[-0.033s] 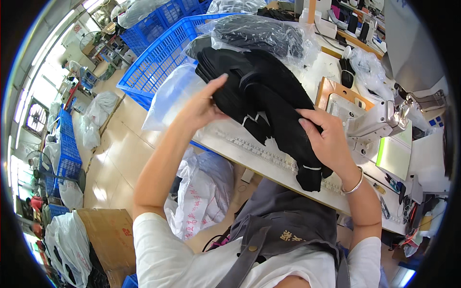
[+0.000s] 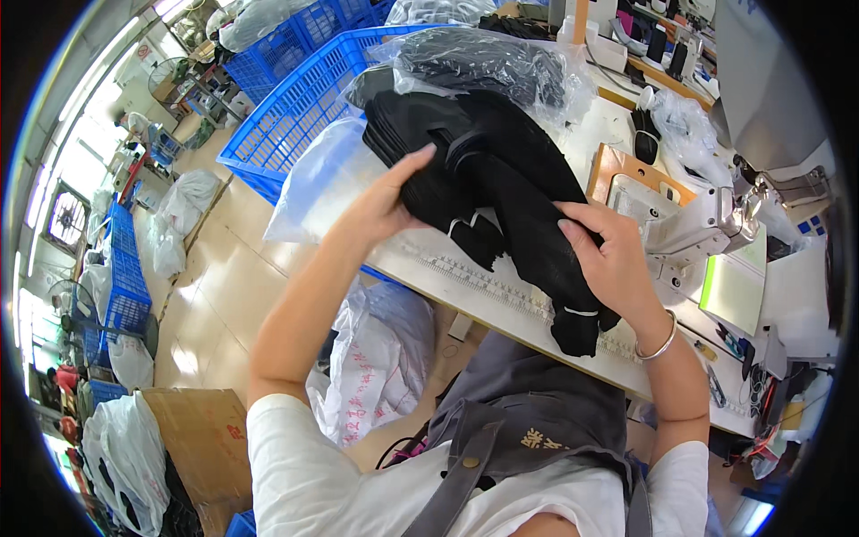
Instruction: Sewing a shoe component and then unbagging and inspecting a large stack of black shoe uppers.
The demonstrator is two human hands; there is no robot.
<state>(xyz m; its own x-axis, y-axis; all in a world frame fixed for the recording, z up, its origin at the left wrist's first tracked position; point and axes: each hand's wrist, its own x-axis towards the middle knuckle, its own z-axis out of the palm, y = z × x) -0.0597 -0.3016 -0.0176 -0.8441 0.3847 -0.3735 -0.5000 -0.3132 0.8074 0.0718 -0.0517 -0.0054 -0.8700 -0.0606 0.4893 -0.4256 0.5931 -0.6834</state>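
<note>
Black fabric pieces in tied bundles (image 2: 528, 179) lie across the white table in front of me. My left hand (image 2: 389, 197) is closed around the left edge of the layered stack, thumb on top and fingers underneath. On the right, my right hand (image 2: 608, 255) grips a bundle that hangs toward the table's near edge, its thumb pressed on the cloth. White ties cinch the ends of two bundles; one tied end (image 2: 575, 331) overlaps the near edge. A ruler scale (image 2: 488, 282) runs along the table under the fabric. The fingers beneath the cloth are hidden.
A sewing machine (image 2: 689, 228) stands right of the fabric. Behind are a clear bag of black fabric (image 2: 483, 67) and a blue crate (image 2: 300, 116). White plastic sacks (image 2: 376, 367) sit below the table's left side. A cardboard box (image 2: 201, 447) stands at lower left.
My left hand has shifted slightly to the right on the stack, thumb further over the cloth. The left tied end has moved a little to the left. My right hand is nearly still.
</note>
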